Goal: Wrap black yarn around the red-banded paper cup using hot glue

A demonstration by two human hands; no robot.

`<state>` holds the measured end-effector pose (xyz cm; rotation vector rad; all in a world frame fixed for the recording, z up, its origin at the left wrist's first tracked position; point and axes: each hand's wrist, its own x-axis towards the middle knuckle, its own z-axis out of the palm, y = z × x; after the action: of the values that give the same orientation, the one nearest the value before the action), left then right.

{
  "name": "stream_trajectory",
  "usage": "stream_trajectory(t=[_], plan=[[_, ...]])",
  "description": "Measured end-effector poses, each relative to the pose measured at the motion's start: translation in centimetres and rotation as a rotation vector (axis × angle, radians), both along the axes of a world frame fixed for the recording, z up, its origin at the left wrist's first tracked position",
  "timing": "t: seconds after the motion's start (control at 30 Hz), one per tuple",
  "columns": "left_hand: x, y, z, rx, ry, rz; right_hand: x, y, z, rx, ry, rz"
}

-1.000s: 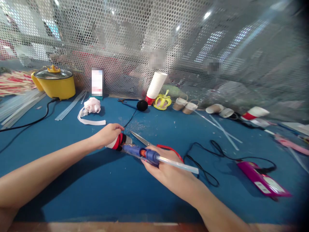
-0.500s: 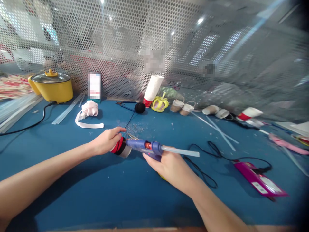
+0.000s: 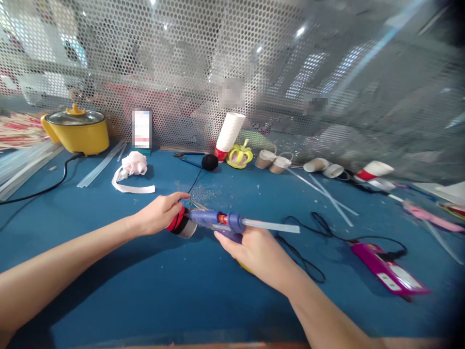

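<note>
My left hand [image 3: 162, 212] is closed around a red and white paper cup [image 3: 188, 228] that lies tilted, with black yarn wound about it. From the cup a black strand runs back to a ball of black yarn [image 3: 209, 162]. In my right hand [image 3: 259, 247] is a blue hot glue gun [image 3: 205, 217], its nozzle end at the cup near my left fingers. A clear glue stick [image 3: 272, 226] sticks out of the gun's rear. My left hand partly hides the cup, so whether the nozzle touches it I cannot tell.
Behind stand a yellow electric pot [image 3: 85, 135], a phone [image 3: 141, 128], crumpled white ribbon [image 3: 133, 165], stacked paper cups [image 3: 230, 131], a yellow pumpkin-shaped craft [image 3: 240, 156] and small baskets [image 3: 281, 163]. At right lie glue sticks [image 3: 330, 198] and a magenta power strip [image 3: 388, 271] with a black cord.
Hardly anything differs. Both hands, the cup and the glue gun hold almost the same positions, and the whole view has shifted very slightly.
</note>
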<state>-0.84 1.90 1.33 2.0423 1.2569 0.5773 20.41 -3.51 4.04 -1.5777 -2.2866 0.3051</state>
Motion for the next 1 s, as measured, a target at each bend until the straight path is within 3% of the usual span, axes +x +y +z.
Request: stream_trajectory(t=[0.17,0.37,0.57,1.0], plan=[[0.0,-0.1,0.1,0.007,-0.008,-0.007,0.0,0.6,-0.3,-0.056,0.042,-0.008],[0.2,-0.1,0.2,-0.022,0.002,0.03,-0.1,0.0,-0.1,0.058,-0.008,0.036],[0.4,0.6,-0.3,-0.029,-0.026,0.122,-0.8,-0.8,0.7,0.061,0.018,0.086],[0.5,1.1,-0.7,-0.05,-0.029,0.172,-1.2,-1.5,0.5,0.102,-0.021,0.097]])
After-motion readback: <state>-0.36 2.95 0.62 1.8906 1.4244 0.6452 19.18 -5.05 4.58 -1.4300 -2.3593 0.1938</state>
